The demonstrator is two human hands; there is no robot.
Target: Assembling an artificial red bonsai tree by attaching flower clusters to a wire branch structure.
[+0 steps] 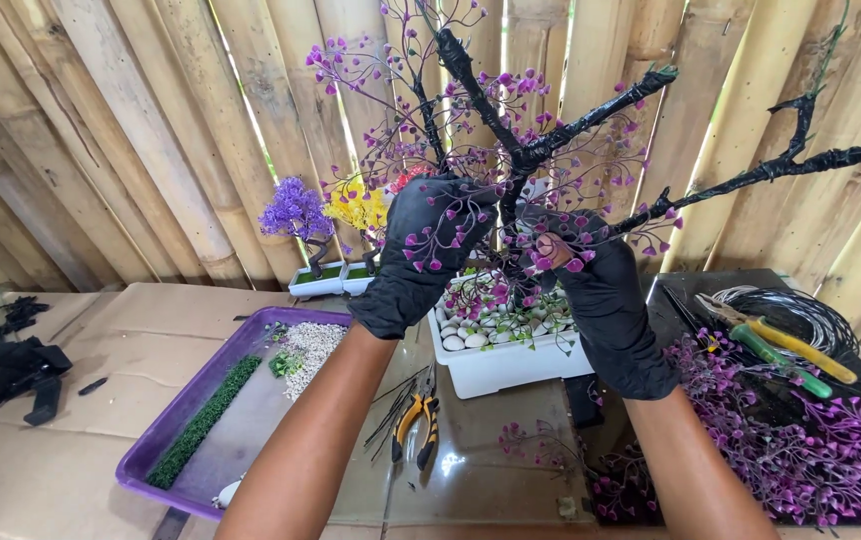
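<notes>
- We see the artificial tree [531,150] at the centre of the frame, its black wrapped trunk rising out of the white planter [506,365], which sits on the table just below both hands.
- The trunk's long axis runs nearly upright, leaning a little toward the upper left, and the branches fan out from it to the upper right.
- Our left hand [426,250], in a black glove, sits left of the trunk with its fingers curled shut around a cluster of purple-leaved sprigs [431,240].
- Our right hand [591,280], also gloved, sits right of the trunk; its fingers pinch closed on a thin sprig close to the stem.
- The trunk stands between the two hands, and both lie about equally near it; we judge the right fingertips slightly closer.
- Loose purple sprigs [831,440] lie at the lower right, yellow-handled pliers [416,425] below the planter, and a purple tray [221,410] at the lower left.
</notes>
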